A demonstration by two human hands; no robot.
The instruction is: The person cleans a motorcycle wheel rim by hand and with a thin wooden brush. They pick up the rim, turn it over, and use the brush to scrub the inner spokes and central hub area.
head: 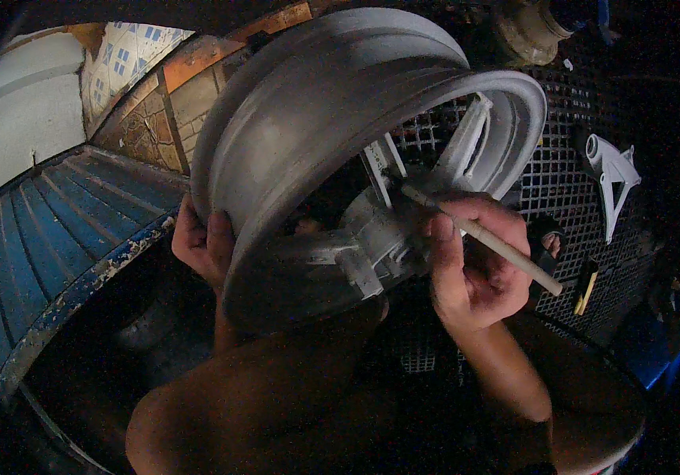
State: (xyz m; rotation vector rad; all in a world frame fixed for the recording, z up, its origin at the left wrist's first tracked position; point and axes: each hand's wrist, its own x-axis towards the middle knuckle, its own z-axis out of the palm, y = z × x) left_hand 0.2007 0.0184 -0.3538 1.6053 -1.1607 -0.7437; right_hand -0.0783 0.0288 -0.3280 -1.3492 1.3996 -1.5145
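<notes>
A grey metal wheel rim [316, 130] with spokes and a hub stands tilted over the person's knees. My left hand [202, 240] grips its outer edge at the left, some of the fingers hidden behind the metal. Near the hub and spokes, my right hand [479, 261] pinches a thin, pale rod-like tool [506, 255]. The tool's upper end points in among the spokes; whether it touches them is too dark to tell.
Below lies a dark metal grating [559, 166], bearing a white metal bracket [612, 178] and a yellow-edged object [586, 291]. A blue ribbed metal panel [61, 208] with a chipped edge is at left. Top right, a rounded metal part [533, 32] shows.
</notes>
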